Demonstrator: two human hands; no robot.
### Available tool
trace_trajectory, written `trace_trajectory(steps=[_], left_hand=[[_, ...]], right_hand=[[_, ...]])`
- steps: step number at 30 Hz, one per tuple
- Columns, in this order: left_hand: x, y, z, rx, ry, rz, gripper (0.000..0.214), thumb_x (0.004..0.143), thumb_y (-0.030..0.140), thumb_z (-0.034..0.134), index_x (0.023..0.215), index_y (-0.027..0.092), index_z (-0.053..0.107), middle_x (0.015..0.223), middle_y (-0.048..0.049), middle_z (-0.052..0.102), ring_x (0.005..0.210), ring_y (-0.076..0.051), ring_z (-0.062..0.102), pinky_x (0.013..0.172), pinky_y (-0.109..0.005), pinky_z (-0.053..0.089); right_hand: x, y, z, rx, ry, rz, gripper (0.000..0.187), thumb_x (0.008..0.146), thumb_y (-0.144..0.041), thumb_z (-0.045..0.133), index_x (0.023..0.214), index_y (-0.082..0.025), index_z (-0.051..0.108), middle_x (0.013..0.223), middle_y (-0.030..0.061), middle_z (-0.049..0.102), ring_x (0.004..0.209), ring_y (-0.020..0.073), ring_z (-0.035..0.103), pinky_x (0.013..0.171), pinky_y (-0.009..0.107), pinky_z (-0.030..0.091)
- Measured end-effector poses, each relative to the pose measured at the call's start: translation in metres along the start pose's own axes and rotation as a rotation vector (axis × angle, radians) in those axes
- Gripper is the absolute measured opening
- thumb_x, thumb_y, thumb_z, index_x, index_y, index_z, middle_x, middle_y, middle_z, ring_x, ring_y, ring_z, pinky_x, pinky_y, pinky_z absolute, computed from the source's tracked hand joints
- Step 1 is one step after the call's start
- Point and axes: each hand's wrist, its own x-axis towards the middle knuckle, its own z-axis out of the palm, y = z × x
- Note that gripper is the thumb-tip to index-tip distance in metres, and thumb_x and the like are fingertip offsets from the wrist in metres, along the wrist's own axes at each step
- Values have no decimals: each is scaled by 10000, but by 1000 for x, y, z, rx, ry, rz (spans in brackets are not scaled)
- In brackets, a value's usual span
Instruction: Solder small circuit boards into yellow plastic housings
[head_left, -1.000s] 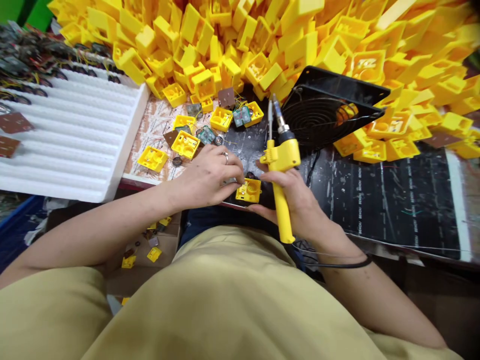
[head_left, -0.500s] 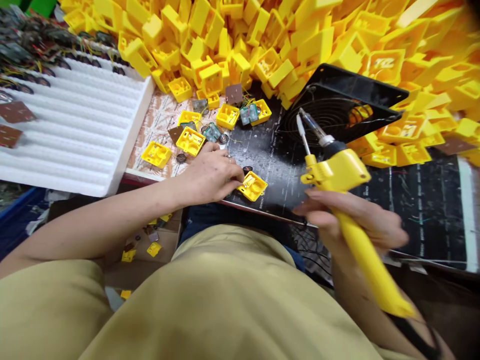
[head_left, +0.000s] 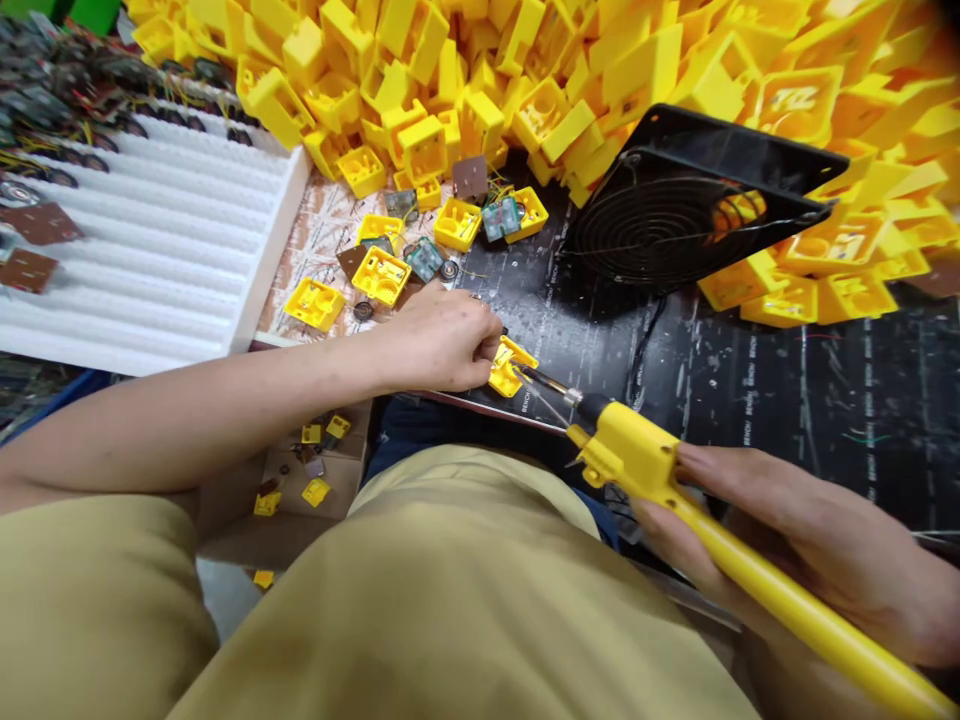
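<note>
My right hand (head_left: 810,550) is wrapped round a yellow soldering iron (head_left: 637,450) with a metal tip and a thin feed tube beside it. The tip reaches into a small open yellow plastic box (head_left: 510,367) near the bench's front edge. At the left side of that box, my left hand (head_left: 450,340) has thumb and fingers pinched together; what lies between them is hidden. A dark round part shows just behind the box. Left of my left hand lie more yellow boxes (head_left: 381,277), a greenish clear part (head_left: 424,258) and a small round black part (head_left: 363,311).
A black fan (head_left: 652,215) stands tilted behind the iron. Yellow boxes (head_left: 420,150) are heaped along the back. On the left, a ridged white foam tray (head_left: 172,240) bears wired parts. Below the bench edge, a cardboard box (head_left: 330,490) holds several pieces.
The soldering iron has swung down and left from in front of the fan, its tip now at the yellow box. My left hand has shifted slightly right beside the box.
</note>
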Motion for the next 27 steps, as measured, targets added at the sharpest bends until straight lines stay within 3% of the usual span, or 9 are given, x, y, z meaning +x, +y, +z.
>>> trace_trajectory(steps=[3, 6, 9, 13, 16, 27], left_hand=[[3, 2, -2, 42, -31, -4, 154, 717, 228, 540, 710, 191, 689, 735, -25, 693, 756, -192, 627, 686, -296, 409], [3, 2, -3, 32, -45, -31, 158, 715, 252, 535, 702, 199, 684, 733, -27, 688, 747, -199, 624, 628, -283, 397], [4, 2, -4, -6, -53, -55, 150, 710, 265, 544, 692, 197, 678, 729, -17, 692, 728, -188, 624, 594, -268, 374], [7, 3, -7, -7, -96, -57, 139, 696, 254, 548, 687, 194, 672, 730, -12, 695, 734, -176, 625, 585, -253, 363], [10, 4, -9, 15, -124, -57, 125, 688, 259, 555, 676, 197, 663, 718, -16, 690, 729, -185, 625, 588, -260, 369], [13, 3, -10, 1, -148, -47, 124, 684, 264, 551, 666, 196, 653, 705, -23, 671, 721, -194, 618, 649, -283, 409]], right_hand=[[6, -8, 6, -59, -37, -7, 68, 882, -273, 637, 904, -209, 642, 686, 8, 672, 575, 137, 657, 518, 214, 578], [11, -9, 8, -115, -43, -43, 197, 912, -308, 599, 751, -195, 619, 654, 18, 665, 560, 126, 654, 542, 193, 579], [13, -6, 10, -118, -82, -79, 206, 915, -306, 590, 746, -196, 632, 678, 21, 677, 573, 125, 659, 556, 196, 586], [13, -5, 12, -76, -75, -110, 62, 842, -227, 681, 810, -200, 635, 737, 16, 695, 637, 129, 677, 600, 194, 592], [15, -7, 11, -70, -75, -179, 159, 777, -171, 744, 873, -197, 620, 760, 17, 701, 686, 134, 684, 620, 205, 592], [24, -8, 4, -119, -97, -219, 129, 821, -216, 716, 862, -206, 595, 726, 17, 692, 660, 129, 678, 614, 212, 587]])
